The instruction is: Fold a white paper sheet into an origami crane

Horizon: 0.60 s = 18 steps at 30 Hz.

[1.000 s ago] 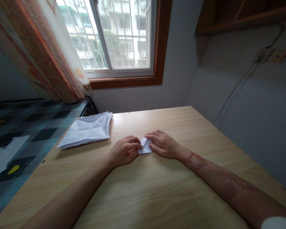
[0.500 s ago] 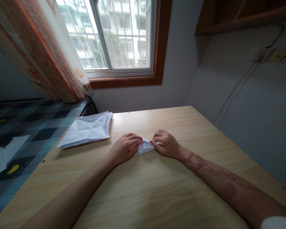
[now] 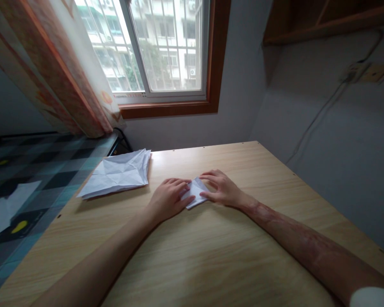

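From my feed, the left hand [image 3: 168, 199] lay flat with its fingers [image 3: 183, 191] spread and pressed on the small folded paper [image 3: 196, 195], which sat on the wooden surface [image 3: 211, 256] between both hands. The right hand [image 3: 222, 189] touched the paper's right edge, fingers loosely extended, pinning rather than clasping it (as far as I could tell). A stack of creased sheets [image 3: 118, 175] lay well apart to the left.

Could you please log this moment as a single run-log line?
left hand: pressing folded paper piece | right hand: fingers on its right side | wooden table | creased paper stack: far left, untouched
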Each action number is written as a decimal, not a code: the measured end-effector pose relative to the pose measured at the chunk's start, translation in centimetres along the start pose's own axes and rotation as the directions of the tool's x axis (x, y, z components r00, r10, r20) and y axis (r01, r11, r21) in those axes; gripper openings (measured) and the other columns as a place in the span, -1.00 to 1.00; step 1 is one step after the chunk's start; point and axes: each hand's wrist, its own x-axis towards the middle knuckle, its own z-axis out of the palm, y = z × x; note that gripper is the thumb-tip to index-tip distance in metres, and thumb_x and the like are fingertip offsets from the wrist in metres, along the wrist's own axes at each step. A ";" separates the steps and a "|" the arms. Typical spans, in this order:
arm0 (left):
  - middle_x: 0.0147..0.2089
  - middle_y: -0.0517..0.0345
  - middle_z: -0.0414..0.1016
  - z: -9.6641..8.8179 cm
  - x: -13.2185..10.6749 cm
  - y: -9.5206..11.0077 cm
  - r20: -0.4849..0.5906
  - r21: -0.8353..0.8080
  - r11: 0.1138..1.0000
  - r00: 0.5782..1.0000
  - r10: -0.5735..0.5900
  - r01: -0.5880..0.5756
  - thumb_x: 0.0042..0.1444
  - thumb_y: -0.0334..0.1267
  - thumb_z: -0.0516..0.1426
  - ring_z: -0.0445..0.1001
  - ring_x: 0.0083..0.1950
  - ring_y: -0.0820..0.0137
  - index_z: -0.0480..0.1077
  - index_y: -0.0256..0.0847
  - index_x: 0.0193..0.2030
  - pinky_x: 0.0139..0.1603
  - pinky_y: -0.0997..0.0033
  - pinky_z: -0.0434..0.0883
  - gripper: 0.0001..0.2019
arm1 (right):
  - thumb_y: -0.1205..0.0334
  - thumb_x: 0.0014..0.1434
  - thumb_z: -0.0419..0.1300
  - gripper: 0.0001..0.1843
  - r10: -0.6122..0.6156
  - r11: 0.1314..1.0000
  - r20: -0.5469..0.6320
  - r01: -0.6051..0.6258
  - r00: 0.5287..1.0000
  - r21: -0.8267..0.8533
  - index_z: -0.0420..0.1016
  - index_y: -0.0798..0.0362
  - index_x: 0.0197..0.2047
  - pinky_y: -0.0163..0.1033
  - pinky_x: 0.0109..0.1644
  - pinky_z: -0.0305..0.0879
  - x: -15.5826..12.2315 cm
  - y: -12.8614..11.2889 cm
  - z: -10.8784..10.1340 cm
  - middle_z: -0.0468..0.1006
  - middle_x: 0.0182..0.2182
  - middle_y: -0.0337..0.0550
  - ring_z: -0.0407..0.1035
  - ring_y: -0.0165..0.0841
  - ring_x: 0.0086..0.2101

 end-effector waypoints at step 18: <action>0.25 -0.12 0.68 -0.2 0.0 0.7 -0.020 0.014 1.000 1.000 0.013 -0.013 0.24 0.28 0.34 0.65 0.19 0.00 0.53 -0.13 -0.02 0.29 -0.10 0.47 -0.50 | 0.22 0.33 0.42 -0.94 -0.039 0.997 0.018 0.040 0.999 -0.059 0.65 -0.03 -0.15 0.09 0.20 0.43 -0.2 -1.0 -0.1 0.67 0.02 -0.03 0.50 -0.10 0.03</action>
